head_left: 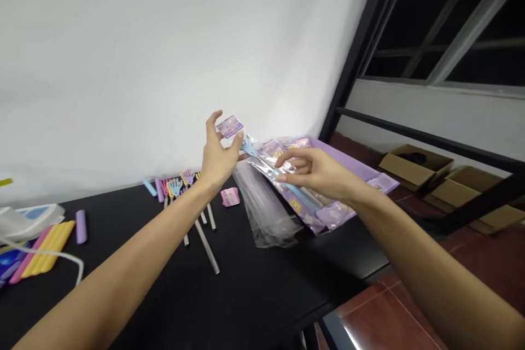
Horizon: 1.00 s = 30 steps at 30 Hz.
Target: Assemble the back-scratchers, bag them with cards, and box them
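Observation:
My left hand (221,153) holds the top of a clear bag with a pink-purple header card (230,126) between thumb and fingers. Inside the bag is a blue hand-shaped back scratcher (248,146), slanting down to the right. My right hand (314,171) pinches the bag lower down, around the scratcher's shaft. Beneath it lies a purple box (344,158) with several packaged items. A stack of clear plastic bags (266,208) rests beside the box. Left of these, several loose back scratchers (175,187) with metal rods lie partly behind my left forearm.
A small pink card (230,197) lies on the black table (262,290). At the left are a purple tube (81,227), several yellow tubes (49,249) and a white device (35,221) with a cable. Cardboard boxes (416,167) stand on the floor beyond a black metal frame (430,139).

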Each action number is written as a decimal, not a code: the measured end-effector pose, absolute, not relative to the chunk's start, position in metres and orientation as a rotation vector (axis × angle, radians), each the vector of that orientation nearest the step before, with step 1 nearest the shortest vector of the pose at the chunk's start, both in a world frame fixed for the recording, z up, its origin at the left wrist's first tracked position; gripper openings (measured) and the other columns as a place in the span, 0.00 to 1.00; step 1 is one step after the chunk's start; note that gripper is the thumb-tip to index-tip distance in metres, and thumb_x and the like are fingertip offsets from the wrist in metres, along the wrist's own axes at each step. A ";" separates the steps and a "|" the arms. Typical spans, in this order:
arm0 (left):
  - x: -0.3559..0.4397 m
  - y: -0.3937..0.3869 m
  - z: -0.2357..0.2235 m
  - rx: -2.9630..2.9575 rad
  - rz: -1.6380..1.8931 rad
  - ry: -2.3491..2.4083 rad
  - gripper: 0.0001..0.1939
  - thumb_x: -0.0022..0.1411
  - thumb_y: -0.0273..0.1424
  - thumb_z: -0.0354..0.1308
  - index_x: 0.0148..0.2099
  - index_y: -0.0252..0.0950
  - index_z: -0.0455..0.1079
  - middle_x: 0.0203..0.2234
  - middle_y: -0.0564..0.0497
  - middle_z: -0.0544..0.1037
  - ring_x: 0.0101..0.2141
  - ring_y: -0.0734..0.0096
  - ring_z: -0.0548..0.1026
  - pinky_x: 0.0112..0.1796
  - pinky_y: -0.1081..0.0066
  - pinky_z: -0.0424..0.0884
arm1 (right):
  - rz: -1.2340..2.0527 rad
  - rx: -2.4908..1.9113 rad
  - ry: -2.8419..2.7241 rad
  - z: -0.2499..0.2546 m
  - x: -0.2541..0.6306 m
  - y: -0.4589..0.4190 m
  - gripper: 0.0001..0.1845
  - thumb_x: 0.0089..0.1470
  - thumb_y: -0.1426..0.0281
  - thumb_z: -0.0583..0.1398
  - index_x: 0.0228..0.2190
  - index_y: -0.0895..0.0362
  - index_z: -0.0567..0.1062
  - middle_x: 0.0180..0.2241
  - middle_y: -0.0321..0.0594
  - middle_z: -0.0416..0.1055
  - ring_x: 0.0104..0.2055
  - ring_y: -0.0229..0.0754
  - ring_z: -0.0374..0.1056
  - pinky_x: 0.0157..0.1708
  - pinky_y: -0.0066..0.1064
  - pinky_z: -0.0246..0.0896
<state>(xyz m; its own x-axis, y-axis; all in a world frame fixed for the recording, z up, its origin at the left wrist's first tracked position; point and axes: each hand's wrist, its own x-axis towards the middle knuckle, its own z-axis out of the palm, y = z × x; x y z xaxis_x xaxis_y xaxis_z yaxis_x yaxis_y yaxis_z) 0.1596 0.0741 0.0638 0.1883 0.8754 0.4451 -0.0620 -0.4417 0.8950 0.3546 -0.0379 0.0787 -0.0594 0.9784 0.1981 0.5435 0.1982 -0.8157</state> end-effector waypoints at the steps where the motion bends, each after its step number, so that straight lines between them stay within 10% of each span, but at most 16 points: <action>1: 0.172 0.077 0.061 1.627 1.342 0.798 0.35 0.67 0.36 0.58 0.69 0.50 0.45 0.58 0.41 0.69 0.39 0.66 0.81 0.40 0.60 0.82 | 0.607 -1.498 -1.711 0.081 0.370 -0.035 0.14 0.49 0.61 0.69 0.36 0.54 0.78 0.32 0.38 0.76 0.35 0.43 0.73 0.36 0.33 0.65; 8: 0.221 0.067 0.020 2.518 0.954 0.684 0.22 0.72 0.38 0.48 0.64 0.34 0.62 0.62 0.38 0.68 0.64 0.55 0.64 0.65 0.51 0.59 | 0.195 -1.896 -1.462 0.061 0.443 -0.010 0.15 0.51 0.65 0.67 0.41 0.56 0.81 0.29 0.40 0.80 0.33 0.45 0.75 0.39 0.35 0.65; 15: 0.233 0.055 0.004 2.848 0.509 0.762 0.29 0.75 0.45 0.38 0.65 0.35 0.64 0.63 0.42 0.67 0.69 0.46 0.50 0.65 0.44 0.56 | 0.093 -2.028 -1.680 0.018 0.451 -0.005 0.12 0.50 0.69 0.66 0.39 0.58 0.84 0.42 0.50 0.80 0.48 0.55 0.75 0.51 0.43 0.65; 20: 0.216 0.052 0.011 2.879 0.612 0.728 0.29 0.76 0.43 0.37 0.68 0.32 0.60 0.64 0.39 0.65 0.68 0.52 0.55 0.66 0.51 0.54 | -0.192 -1.827 -1.663 0.037 0.425 -0.010 0.09 0.53 0.69 0.63 0.34 0.57 0.84 0.42 0.47 0.80 0.47 0.53 0.74 0.50 0.43 0.65; 30: 0.089 0.047 0.036 2.758 0.664 0.941 0.18 0.74 0.34 0.45 0.52 0.35 0.75 0.48 0.44 0.79 0.51 0.59 0.75 0.54 0.60 0.70 | 0.246 -1.412 -1.770 0.081 0.291 0.012 0.08 0.55 0.70 0.61 0.33 0.57 0.82 0.35 0.41 0.82 0.36 0.43 0.75 0.37 0.32 0.68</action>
